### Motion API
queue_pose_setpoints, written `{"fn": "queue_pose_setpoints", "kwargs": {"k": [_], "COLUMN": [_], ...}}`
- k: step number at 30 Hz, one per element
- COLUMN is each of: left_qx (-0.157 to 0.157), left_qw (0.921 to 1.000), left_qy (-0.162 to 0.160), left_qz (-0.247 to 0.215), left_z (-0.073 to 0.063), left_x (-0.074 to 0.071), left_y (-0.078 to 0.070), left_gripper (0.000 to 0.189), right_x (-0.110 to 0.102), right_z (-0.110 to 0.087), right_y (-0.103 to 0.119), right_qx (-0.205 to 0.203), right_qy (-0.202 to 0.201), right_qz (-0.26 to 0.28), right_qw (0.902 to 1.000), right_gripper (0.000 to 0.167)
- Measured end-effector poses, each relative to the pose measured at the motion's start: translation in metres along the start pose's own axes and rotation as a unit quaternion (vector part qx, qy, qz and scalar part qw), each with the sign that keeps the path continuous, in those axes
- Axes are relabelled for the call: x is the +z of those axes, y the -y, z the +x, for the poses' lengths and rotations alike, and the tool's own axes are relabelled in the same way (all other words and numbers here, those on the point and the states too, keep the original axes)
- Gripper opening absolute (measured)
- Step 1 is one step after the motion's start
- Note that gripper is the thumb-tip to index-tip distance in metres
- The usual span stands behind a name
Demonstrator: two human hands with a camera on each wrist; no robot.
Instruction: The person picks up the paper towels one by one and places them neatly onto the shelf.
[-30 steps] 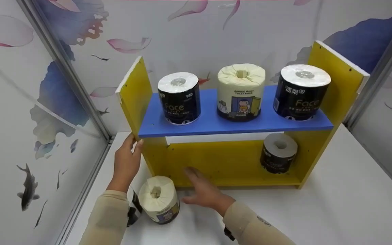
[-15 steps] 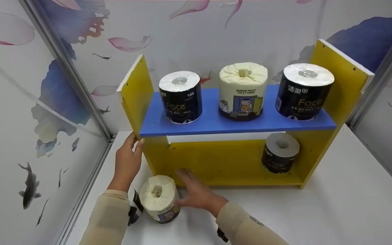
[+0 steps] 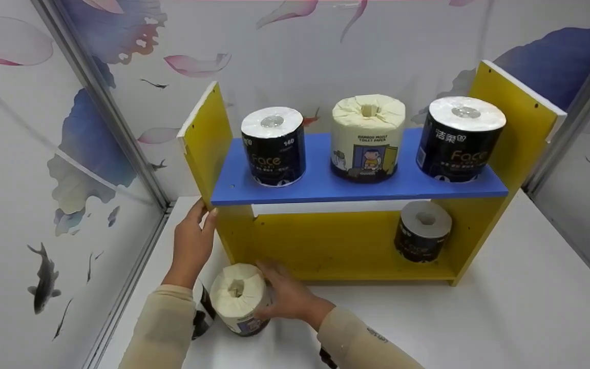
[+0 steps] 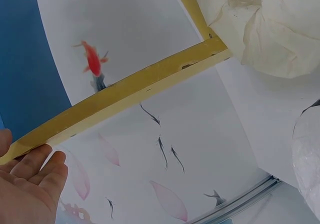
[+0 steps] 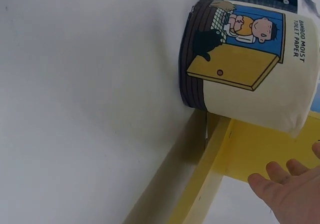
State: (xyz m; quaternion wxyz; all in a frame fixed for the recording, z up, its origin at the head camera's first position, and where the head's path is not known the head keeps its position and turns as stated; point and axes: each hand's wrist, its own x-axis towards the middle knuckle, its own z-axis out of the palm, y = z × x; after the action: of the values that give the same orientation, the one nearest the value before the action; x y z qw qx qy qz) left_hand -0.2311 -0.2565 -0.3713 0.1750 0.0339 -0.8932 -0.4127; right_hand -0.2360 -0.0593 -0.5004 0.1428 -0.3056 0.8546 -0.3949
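My left hand [image 3: 192,248] grips the left side panel of a yellow shelf [image 3: 300,241] with a blue board; the left wrist view shows fingers [image 4: 45,176] and thumb on either side of its yellow edge [image 4: 125,91]. A cream-wrapped toilet roll [image 3: 226,307] stands upright on the white table before the shelf's lower left corner. Beside it my right hand [image 3: 292,294] spreads its fingers, thumb at the front. In the right wrist view a gap shows between the fingers and the toilet roll [image 5: 250,99]. A black-and-white roll [image 3: 203,318] is partly hidden by the left forearm.
Across the blue board [image 3: 318,192] stand a black roll [image 3: 274,161], a cream roll [image 3: 364,138] and another black roll [image 3: 456,146]. A dark roll [image 3: 422,238] sits in the lower compartment at right. Printed wall panels [image 3: 110,174] enclose the white table [image 3: 530,287].
My right hand has moved left, from in front of the lower compartment to the right side of the cream toilet roll. The left hand keeps its hold on the shelf's side.
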Motion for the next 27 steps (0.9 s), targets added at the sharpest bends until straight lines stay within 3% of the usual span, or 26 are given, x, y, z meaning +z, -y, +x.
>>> {"fn": "queue_pose_setpoints", "kwargs": {"k": [16,27], "left_qx": [0.003,0.002], "left_qw": [0.9998,0.9999], "left_qy": [-0.003,-0.005], "left_qz": [-0.017,-0.015], "left_z": [0.0,-0.001], "left_x": [0.001,0.001], "left_y": [0.001,0.001], "left_gripper": [0.049,0.049], "right_x": [0.022,0.035], "right_z": [0.009,0.013], "right_y": [0.001,0.005], "right_qx": [-0.014,0.017], "right_qy": [-0.001,-0.019], "right_qz": [0.034,0.02], "right_qw": [0.9993,0.9995], "right_gripper": [0.12,0.124]}}
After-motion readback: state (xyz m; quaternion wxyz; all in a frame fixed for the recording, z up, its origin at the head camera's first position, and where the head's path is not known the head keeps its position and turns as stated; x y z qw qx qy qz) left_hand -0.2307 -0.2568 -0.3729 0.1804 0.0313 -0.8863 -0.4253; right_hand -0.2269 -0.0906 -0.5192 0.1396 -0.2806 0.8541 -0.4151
